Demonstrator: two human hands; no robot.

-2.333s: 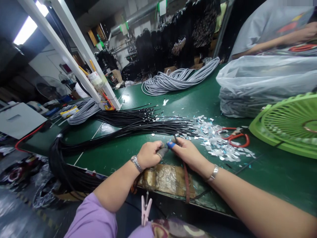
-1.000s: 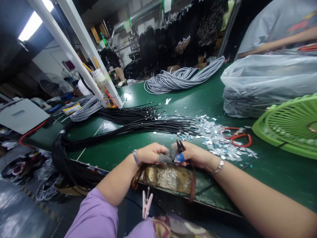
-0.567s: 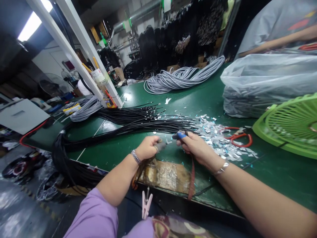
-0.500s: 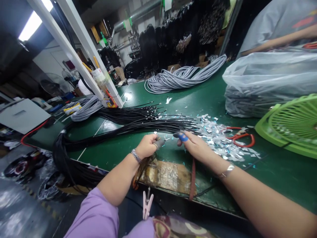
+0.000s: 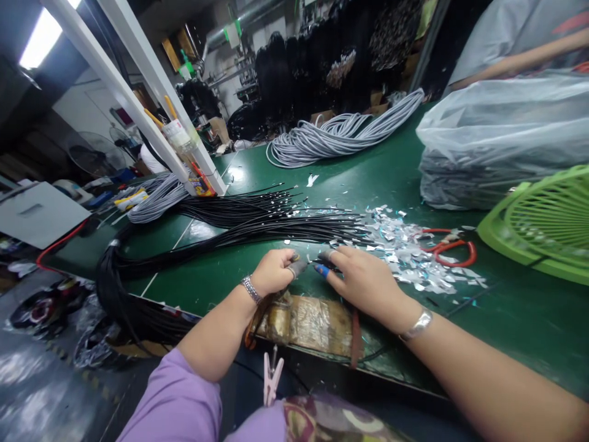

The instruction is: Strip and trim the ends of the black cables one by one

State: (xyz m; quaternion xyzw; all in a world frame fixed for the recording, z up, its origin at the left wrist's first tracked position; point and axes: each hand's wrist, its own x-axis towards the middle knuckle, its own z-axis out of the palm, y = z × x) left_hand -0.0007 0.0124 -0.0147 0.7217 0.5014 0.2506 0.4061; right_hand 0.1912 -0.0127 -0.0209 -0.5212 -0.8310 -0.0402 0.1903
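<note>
My left hand point(image 5: 276, 270) is closed in a pinch just above the near edge of the green table point(image 5: 221, 276). A thin cable end seems to be in its covered fingertips, its small pale tip pointing right. Close to that tip is my right hand point(image 5: 361, 276), palm down, with blue wrap on the thumb and grey covers on other fingertips. Thumb and forefinger are apart, with nothing visible between them. Behind both hands lies a bundle of black cables point(image 5: 257, 233), its cut ends pointing right. Under my hands is a taped board point(image 5: 317, 319) at the edge.
White and blue scraps point(image 5: 414, 264) lie to the right, with red-handled scissors point(image 5: 453, 252) among them. Farther right are a green fan point(image 5: 543, 227) and a plastic bag point(image 5: 497, 147). Coiled grey cable point(image 5: 317, 141) lies at the back. A white post point(image 5: 161, 92) rises at left.
My right hand has moved left and turned palm down, bringing its fingertips close to the left ones. My left hand stays pinched in about the same place. The view has shifted slightly.
</note>
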